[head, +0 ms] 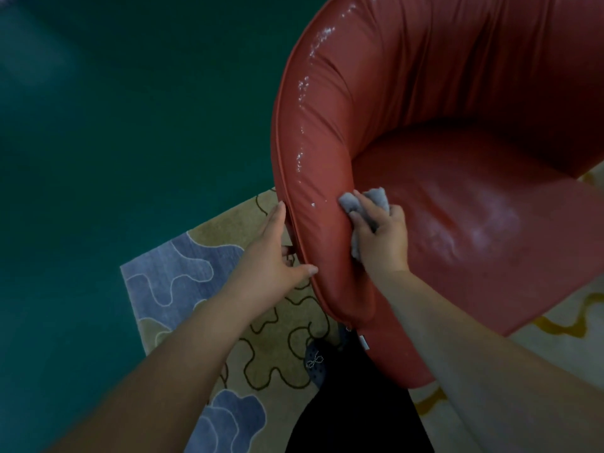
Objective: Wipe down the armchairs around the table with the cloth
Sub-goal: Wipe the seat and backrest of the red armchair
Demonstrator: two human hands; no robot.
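A red leather armchair (457, 132) with a curved padded back and arm fills the right of the view. My right hand (382, 237) grips a crumpled grey cloth (351, 204) and presses it against the inner side of the near arm, just above the seat. My left hand (271, 259) rests on the outer edge of the same arm, fingers stretched along the piping and thumb on the arm's top. Shiny spots run along the top of the arm and back. The seat cushion shows a pale sheen.
A patterned rug (183, 276) in beige and blue lies under the chair and me. Dark green floor (114, 109) spreads to the left. My dark trouser leg (353, 413) and a dotted shoe (315, 361) stand close to the chair's front corner.
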